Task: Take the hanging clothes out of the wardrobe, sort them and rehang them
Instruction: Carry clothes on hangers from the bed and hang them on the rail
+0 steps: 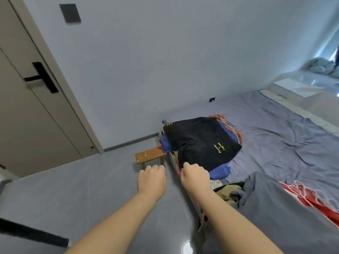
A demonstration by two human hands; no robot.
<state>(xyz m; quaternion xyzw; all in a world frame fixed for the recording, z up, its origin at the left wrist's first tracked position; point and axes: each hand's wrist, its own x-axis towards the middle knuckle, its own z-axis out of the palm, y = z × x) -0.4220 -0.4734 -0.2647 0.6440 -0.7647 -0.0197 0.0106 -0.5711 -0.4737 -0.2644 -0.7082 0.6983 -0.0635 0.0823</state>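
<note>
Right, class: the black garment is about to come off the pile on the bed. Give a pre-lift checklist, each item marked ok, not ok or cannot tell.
1. Right hand grips near edge of black garment: ok.
2. Left hand also on it: not ok, curled beside it, empty.
3. Black garment lies topmost: ok.
4. Blue garment beneath not snagged: cannot tell.
5. Bare bed sheet to lay it on: ok.
</note>
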